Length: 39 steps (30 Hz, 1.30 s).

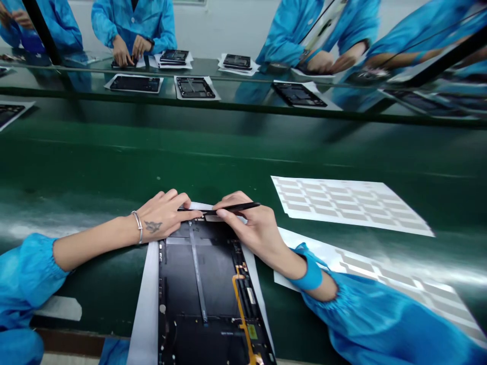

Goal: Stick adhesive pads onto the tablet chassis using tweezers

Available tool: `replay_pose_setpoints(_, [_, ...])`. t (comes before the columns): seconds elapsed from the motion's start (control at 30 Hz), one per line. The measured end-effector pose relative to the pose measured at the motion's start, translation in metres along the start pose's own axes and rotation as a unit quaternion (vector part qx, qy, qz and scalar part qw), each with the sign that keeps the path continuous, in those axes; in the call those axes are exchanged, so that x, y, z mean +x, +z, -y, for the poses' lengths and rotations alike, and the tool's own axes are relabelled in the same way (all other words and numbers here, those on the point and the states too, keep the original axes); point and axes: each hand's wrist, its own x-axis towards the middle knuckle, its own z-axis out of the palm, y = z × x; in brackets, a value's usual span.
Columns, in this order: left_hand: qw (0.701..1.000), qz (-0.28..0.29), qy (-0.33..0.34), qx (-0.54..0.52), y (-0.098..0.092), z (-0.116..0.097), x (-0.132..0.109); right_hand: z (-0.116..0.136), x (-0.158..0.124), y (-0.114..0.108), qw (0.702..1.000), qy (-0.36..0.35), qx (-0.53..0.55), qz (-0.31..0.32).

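An opened black tablet chassis (207, 299) lies on a white sheet (146, 309) in front of me, with a grey flat strip and an orange flex cable running along it. My left hand (162, 219) rests on its far edge, fingers pressed down on a small strip there. My right hand (251, 228) holds thin black tweezers (228, 208), their tip pointing left toward my left fingertips at the same edge.
Two white sheets of grey adhesive pads (346, 203) lie to the right on the green belt (114, 162). Across a glass shelf (247, 83) with more open tablets (195, 87), several people in blue coats (133, 23) work.
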Motion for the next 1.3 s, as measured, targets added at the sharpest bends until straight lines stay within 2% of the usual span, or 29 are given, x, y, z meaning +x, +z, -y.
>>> replay_pose_setpoints(0.3, [1.0, -0.009, 0.005, 0.002, 0.001, 0.0, 0.0, -0.004, -0.002, 0.0, 1.0, 0.007, -0.022, -0.016])
replay_pose_setpoints(0.4, [1.0, -0.009, 0.006, 0.002, 0.002, 0.001, 0.0, -0.003, -0.002, 0.0, 1.0, -0.016, -0.025, -0.009])
replay_pose_setpoints(0.57, [1.0, -0.005, 0.004, 0.001, 0.0, 0.0, 0.001, 0.003, -0.001, -0.001, 0.996, -0.092, -0.021, 0.006])
replay_pose_setpoints(0.67, [1.0, -0.001, 0.003, 0.0, -0.001, 0.0, 0.001, 0.004, -0.002, -0.001, 0.995, -0.099, -0.016, 0.003])
replay_pose_setpoints(0.93, [1.0, -0.015, 0.009, -0.003, 0.004, 0.004, -0.001, 0.002, -0.002, 0.0, 1.0, -0.018, 0.002, -0.004])
replay_pose_setpoints(1.07, [0.998, -0.028, 0.042, -0.033, 0.002, 0.004, 0.006, -0.002, -0.004, -0.007, 0.992, 0.111, 0.067, 0.005])
replay_pose_setpoints(1.2, [0.998, -0.025, 0.046, -0.046, 0.0, -0.005, 0.019, -0.016, -0.015, -0.019, 0.958, 0.242, 0.13, -0.079])
replay_pose_setpoints(1.3, [0.999, -0.031, 0.032, -0.026, 0.002, -0.009, 0.025, -0.022, -0.023, -0.026, 0.941, 0.293, 0.132, -0.11])
